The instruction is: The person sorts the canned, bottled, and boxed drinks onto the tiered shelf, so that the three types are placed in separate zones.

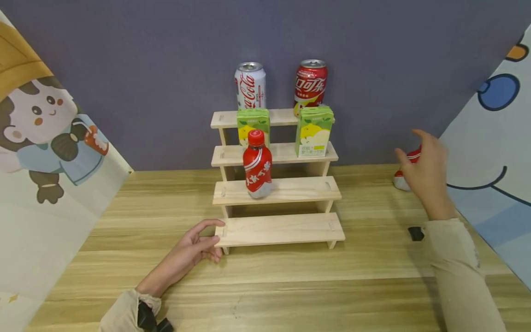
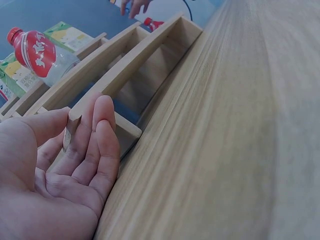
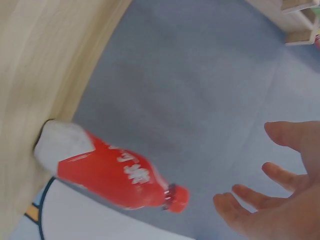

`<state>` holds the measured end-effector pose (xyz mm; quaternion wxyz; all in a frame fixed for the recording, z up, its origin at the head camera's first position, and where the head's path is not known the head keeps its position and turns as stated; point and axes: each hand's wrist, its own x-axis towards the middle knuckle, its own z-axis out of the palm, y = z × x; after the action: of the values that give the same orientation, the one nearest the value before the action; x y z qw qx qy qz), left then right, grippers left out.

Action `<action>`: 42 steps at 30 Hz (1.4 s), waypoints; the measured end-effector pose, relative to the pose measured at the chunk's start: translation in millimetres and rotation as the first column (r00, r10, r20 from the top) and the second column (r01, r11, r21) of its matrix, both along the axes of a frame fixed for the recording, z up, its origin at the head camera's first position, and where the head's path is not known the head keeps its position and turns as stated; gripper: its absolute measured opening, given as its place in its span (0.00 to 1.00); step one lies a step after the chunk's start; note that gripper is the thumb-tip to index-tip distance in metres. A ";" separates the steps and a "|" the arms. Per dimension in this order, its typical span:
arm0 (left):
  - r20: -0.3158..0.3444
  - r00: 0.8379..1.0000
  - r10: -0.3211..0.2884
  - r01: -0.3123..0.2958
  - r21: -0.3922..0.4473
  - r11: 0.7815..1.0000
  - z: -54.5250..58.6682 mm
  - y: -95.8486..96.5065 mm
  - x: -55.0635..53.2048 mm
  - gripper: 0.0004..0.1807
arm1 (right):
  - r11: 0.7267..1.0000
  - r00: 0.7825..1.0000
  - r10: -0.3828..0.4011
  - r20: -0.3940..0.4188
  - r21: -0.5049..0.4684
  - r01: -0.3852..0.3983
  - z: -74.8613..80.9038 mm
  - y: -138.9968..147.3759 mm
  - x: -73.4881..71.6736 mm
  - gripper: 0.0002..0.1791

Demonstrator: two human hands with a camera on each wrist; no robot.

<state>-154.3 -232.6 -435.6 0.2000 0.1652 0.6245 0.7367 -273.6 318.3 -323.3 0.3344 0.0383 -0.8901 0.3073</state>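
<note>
At the left end of a stepped wooden display rack (image 1: 280, 230), my left hand (image 1: 195, 246) grips the lowest step. Thumb and fingers close around that corner in the left wrist view. Over on the right, my right hand (image 1: 429, 170) is spread beside a red-labelled bottle (image 3: 115, 170) that stands on the table by the wall. A gap separates the fingers from the bottle, and the head view shows the hand covering much of it. Another red-labelled bottle (image 1: 258, 166) stands on the second step from the bottom.
Higher up the rack are two green juice cartons (image 1: 314, 133) (image 1: 253, 121), a white cola can (image 1: 250, 85) and a red cola can (image 1: 310, 85). A small black object (image 1: 416, 234) lies on the table near the right sleeve. Printed panels (image 1: 498, 152) flank the table.
</note>
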 end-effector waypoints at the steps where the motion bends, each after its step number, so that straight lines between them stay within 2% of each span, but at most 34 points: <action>1: 0.001 1.000 0.000 0.000 -0.001 1.000 0.1 0.0 0.0 0.24 | 1.000 1.000 -0.008 0.008 -0.004 0.008 -1.9 2.8 -0.7 0.32; 12: 0.004 1.000 0.005 -0.005 -0.008 1.000 1.1 0.6 -0.1 0.24 | 0.998 0.994 -0.052 0.098 -0.031 0.055 -24.0 26.0 -7.3 0.38; 23: 0.007 1.000 0.006 -0.006 -0.010 1.000 1.7 1.3 -1.1 0.25 | 0.996 0.974 -0.068 0.215 -0.036 0.078 -39.8 42.4 -12.9 0.43; 32: 0.002 1.000 0.002 -0.002 -0.003 1.000 1.6 0.3 -1.0 0.24 | 0.996 0.978 -0.063 0.200 -0.044 0.074 -54.8 51.6 -21.1 0.45; 37: -0.005 1.000 0.002 -0.002 -0.003 1.000 0.6 -0.2 -0.7 0.24 | 0.994 0.975 -0.077 0.209 -0.065 0.092 -57.0 49.3 -20.9 0.45; 42: -0.008 1.000 -0.004 0.004 0.002 1.000 -0.1 -0.3 -1.1 0.24 | 0.988 0.979 -0.118 0.165 -0.080 0.133 -58.2 45.8 -20.4 0.43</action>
<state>-155.4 -232.9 -435.7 0.1986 0.1695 0.6242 0.7364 -294.0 364.0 -381.5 0.2820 -0.0579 -0.8999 0.3276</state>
